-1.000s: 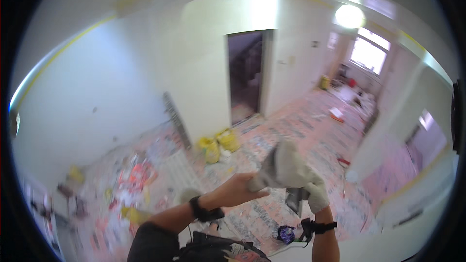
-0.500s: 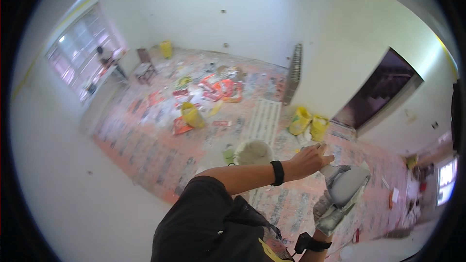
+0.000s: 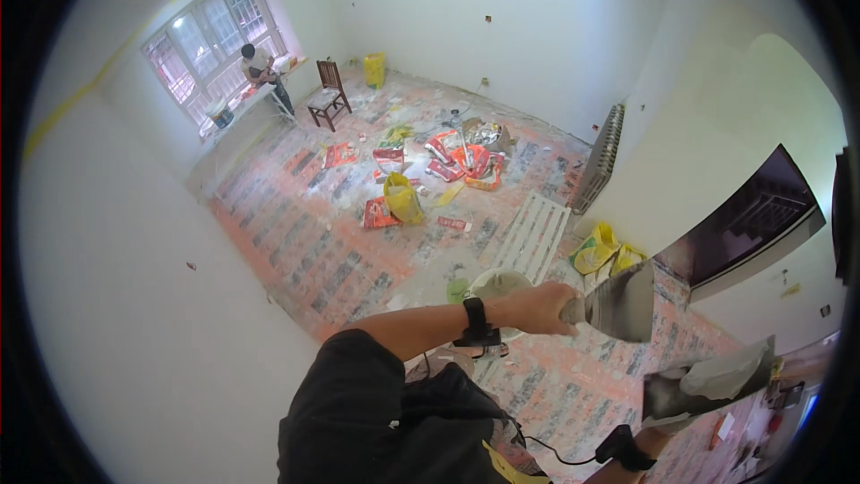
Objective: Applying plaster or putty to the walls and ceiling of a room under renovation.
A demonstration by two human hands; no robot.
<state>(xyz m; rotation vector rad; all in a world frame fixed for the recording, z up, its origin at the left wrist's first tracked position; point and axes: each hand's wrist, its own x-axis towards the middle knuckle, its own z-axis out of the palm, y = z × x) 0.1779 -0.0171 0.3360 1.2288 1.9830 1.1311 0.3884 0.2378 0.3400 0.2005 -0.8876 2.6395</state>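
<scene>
My left hand (image 3: 544, 306) is closed round the handle of a wide putty knife (image 3: 623, 303). Its broad blade, smeared grey, points to the right. Lower right, my right hand (image 3: 656, 441) holds up a flat plastering trowel (image 3: 667, 392), and most of its fingers are hidden beneath the plate. A thick lump of pale wet plaster (image 3: 727, 373) lies on that plate. The two tools are apart from each other. Under my left forearm stands a bucket (image 3: 502, 285) of grey mix, partly covered by the arm.
A white slatted panel (image 3: 533, 233) lies beyond the bucket. Yellow sacks (image 3: 595, 249) stand by the right wall near a dark doorway (image 3: 761, 224). Red bags (image 3: 470, 161) litter the floor around a yellow sack (image 3: 403, 199). Another person (image 3: 260, 67) is by the window, near a chair (image 3: 330, 97).
The putty knife has come away from the trowel, where the two tools were close together. The right hand with the trowel has shifted right. The whole view has turned.
</scene>
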